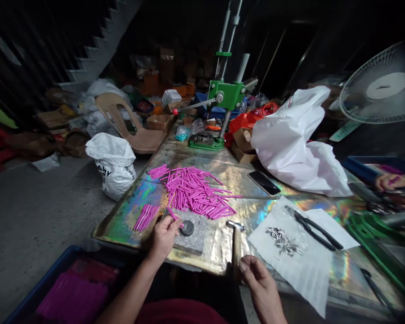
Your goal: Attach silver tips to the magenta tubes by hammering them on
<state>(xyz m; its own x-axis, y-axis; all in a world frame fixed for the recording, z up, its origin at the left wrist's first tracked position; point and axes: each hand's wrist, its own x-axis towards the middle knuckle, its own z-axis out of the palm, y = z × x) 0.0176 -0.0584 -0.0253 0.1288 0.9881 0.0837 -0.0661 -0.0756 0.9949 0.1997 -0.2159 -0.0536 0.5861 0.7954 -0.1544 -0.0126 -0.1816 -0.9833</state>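
My left hand (164, 236) pinches a thin magenta stick (172, 213), one end of it close to a round dark metal block (187, 228). That block rests on a grey speckled stone slab (197, 234). A hammer (236, 245) lies to the right, its wooden handle toward me. Beside the handle's end, my right hand (259, 283) has its thumb and fingers drawn together; whatever they hold, if anything, is hidden. Behind the slab spreads a large pile of magenta sticks (195, 191), and a smaller bundle of sticks (146, 217) lies to the left.
Small metal pieces (283, 241) and black-handled pliers (313, 227) lie on white sheeting (310, 279). Farther back are a phone (264, 182), a white plastic bag (290, 139) and a green hand press (222, 96). At right, another person's hand (394, 181) shows near a fan (384, 85).
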